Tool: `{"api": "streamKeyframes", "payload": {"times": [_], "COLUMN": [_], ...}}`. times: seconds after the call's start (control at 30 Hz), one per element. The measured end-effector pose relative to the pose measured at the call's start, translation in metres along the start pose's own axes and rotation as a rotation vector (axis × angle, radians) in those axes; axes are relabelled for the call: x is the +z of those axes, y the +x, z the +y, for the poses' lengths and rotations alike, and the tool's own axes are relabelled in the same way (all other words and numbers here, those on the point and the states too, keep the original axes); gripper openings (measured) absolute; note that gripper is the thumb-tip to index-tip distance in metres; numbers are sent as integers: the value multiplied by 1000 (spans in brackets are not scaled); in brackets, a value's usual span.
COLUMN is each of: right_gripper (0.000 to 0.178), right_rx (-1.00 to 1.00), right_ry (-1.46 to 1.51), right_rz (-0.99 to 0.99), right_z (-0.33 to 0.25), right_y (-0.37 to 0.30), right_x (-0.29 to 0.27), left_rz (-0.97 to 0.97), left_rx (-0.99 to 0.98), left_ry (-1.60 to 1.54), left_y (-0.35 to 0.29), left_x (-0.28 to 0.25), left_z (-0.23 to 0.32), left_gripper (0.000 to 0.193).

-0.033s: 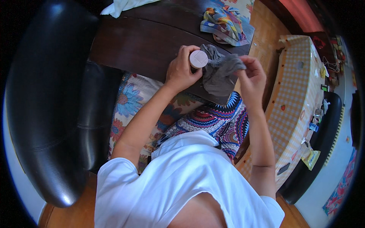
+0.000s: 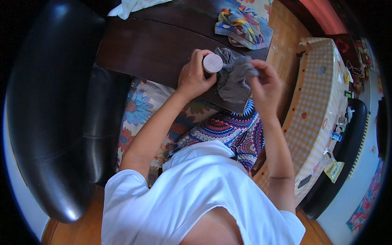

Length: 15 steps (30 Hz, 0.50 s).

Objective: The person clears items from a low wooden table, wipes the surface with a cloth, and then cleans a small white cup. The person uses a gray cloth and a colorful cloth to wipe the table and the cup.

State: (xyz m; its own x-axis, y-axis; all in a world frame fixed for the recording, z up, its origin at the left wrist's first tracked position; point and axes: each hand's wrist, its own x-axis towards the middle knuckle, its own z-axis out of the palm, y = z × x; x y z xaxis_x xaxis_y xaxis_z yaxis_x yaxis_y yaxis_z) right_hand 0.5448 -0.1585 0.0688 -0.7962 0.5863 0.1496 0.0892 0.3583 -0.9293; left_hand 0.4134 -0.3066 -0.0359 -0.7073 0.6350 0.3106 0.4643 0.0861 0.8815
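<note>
My left hand (image 2: 193,74) is wrapped round an upright cylinder (image 2: 212,63) with a flat, pale pinkish top; its lower part is hidden by the fingers. Right beside it, a crumpled thin grey cloth (image 2: 235,87) is bunched near the corner of the dark wooden table (image 2: 143,47). The fingers of my right hand (image 2: 266,83) pinch the cloth's right edge. Part of the cloth rests against the cylinder; whether it is attached there I cannot tell.
A colourful folded cloth (image 2: 241,27) lies at the table's far right, and a white cloth (image 2: 132,5) at its far edge. To the left stands a black leather seat (image 2: 49,110). A table with a checked cover (image 2: 312,90) holding small items is on the right.
My right hand has shifted slightly left, bringing the pinched edge of the grey cloth closer to the cylinder. My left hand has hardly moved.
</note>
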Motion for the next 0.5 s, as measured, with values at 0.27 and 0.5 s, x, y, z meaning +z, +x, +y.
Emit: {"api": "streamKeyframes", "payload": {"times": [0.27, 0.5], "right_gripper": [48, 50], "right_rx": [-592, -563], "right_ry": [-887, -1002], "right_rz": [-109, -86], "right_z": [9, 13], "right_y": [-3, -24], "right_x": [59, 43], "left_rz": [-34, -27], "left_rx": [27, 32], "left_ry": [45, 32], "left_y": [1, 6], "left_x": [0, 0], "left_z": [1, 9], "left_gripper": [58, 57]}}
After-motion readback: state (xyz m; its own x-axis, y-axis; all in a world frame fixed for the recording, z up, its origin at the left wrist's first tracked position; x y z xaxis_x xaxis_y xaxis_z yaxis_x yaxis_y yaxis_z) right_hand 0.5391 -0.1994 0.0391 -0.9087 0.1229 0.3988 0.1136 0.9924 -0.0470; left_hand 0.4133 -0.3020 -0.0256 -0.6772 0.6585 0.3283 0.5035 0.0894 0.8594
